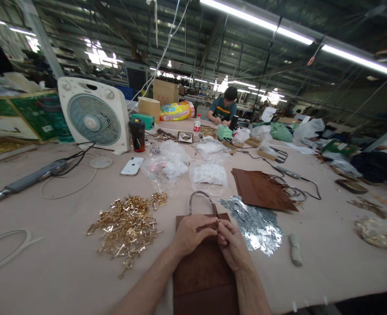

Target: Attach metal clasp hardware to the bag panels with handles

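Observation:
A brown leather bag panel (202,275) lies in front of me. A wrapped, looped bag handle (202,194) arches from its far edge. My left hand (193,235) is closed over the panel, its thumb and fingertips pinched at the handle's right end. Touching those fingertips, my right hand (232,244) pinches a small gold-coloured metal fitting (217,225), mostly hidden by the fingers. Many gold-coloured metal fittings (126,229) are heaped to the left of my hands. On the right spreads a pile of thin silver metal plates (257,225).
Stacked brown panels (262,188) with handles lie beyond the silver plates. A phone (131,166), clear plastic bags (209,174), a dark cup (137,135) and a fan (93,116) stand or lie farther back. Corded tools (32,177) rest leftward. Across the table sits a person (224,107).

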`<state>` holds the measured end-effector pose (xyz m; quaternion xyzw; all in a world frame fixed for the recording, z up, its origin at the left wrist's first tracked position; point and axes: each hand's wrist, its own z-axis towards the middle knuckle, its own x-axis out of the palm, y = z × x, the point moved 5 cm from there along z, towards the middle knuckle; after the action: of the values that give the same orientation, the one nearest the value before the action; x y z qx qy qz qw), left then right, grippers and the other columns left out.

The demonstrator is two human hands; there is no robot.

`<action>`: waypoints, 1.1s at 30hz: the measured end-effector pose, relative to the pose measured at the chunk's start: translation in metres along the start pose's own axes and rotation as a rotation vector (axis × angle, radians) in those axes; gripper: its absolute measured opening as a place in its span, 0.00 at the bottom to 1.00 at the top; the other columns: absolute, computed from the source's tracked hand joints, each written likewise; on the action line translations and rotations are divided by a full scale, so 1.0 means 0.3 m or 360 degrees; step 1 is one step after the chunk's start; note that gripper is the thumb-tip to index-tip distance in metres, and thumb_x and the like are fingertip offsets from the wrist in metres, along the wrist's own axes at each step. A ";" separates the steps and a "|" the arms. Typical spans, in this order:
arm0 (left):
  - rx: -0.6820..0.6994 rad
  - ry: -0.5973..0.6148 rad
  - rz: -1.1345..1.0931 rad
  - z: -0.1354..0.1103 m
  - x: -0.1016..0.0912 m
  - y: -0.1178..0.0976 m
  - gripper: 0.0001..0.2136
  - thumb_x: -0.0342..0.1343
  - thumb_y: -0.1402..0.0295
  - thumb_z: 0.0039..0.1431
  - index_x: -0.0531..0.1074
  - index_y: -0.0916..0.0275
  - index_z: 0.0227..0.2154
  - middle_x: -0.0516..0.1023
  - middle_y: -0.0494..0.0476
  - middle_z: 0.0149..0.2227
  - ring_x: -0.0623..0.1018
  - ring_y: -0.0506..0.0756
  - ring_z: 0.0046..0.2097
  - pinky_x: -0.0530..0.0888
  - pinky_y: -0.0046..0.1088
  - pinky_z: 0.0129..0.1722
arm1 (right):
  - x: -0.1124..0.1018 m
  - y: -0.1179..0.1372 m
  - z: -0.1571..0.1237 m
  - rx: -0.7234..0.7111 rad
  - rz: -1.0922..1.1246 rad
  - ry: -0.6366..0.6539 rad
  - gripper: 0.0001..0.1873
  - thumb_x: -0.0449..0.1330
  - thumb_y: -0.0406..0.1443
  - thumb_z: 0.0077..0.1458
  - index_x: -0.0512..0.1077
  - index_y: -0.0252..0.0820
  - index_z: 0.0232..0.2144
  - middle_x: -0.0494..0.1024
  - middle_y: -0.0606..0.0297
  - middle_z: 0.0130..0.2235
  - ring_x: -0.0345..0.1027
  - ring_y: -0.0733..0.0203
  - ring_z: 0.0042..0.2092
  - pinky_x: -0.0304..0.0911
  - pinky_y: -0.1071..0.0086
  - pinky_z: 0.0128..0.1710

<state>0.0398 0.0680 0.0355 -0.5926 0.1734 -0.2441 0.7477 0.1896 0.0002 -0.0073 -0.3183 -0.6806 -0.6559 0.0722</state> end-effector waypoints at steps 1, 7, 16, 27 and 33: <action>-0.0012 -0.0001 -0.0010 0.000 0.002 0.000 0.12 0.70 0.68 0.54 0.86 0.53 0.43 0.86 0.60 0.43 0.81 0.64 0.46 0.72 0.40 0.59 | 0.002 -0.001 0.001 0.0001 -0.0007 0.0015 0.19 0.79 0.42 0.46 0.82 0.37 0.36 0.69 0.71 0.25 0.54 0.75 0.23 0.48 0.80 0.20; -0.0099 -0.0261 -0.0202 0.011 -0.012 -0.004 0.19 0.72 0.73 0.50 0.84 0.57 0.47 0.86 0.58 0.43 0.81 0.61 0.45 0.74 0.34 0.55 | -0.044 0.055 0.029 -0.0299 0.0196 -0.0156 0.17 0.78 0.42 0.48 0.77 0.40 0.33 0.68 0.72 0.29 0.53 0.75 0.25 0.52 0.81 0.20; 0.0191 -0.0091 0.0545 0.123 -0.038 -0.015 0.14 0.63 0.71 0.59 0.82 0.53 0.47 0.81 0.60 0.52 0.75 0.66 0.58 0.62 0.42 0.67 | -0.170 0.094 0.050 -0.0582 0.0643 -0.0527 0.18 0.77 0.39 0.46 0.71 0.42 0.32 0.69 0.75 0.28 0.49 0.75 0.23 0.51 0.81 0.17; 0.0317 0.0455 0.1042 0.277 0.140 0.078 0.09 0.65 0.73 0.53 0.74 0.57 0.21 0.79 0.61 0.36 0.73 0.67 0.51 0.61 0.48 0.63 | -0.160 0.091 0.049 -0.0571 0.0540 -0.0438 0.16 0.76 0.39 0.48 0.73 0.44 0.33 0.69 0.75 0.29 0.51 0.75 0.23 0.53 0.80 0.18; 0.0492 0.0547 0.1110 0.274 0.178 0.061 0.13 0.59 0.77 0.57 0.71 0.57 0.20 0.79 0.63 0.34 0.73 0.67 0.53 0.61 0.46 0.61 | -0.153 0.089 0.047 -0.0594 0.0510 -0.0429 0.15 0.75 0.39 0.49 0.71 0.43 0.31 0.67 0.75 0.28 0.52 0.74 0.23 0.54 0.79 0.18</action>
<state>0.1316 0.1067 0.0389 -0.3297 0.4473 -0.0948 0.8260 0.2441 -0.0039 -0.0102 -0.5140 -0.4925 -0.7019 0.0240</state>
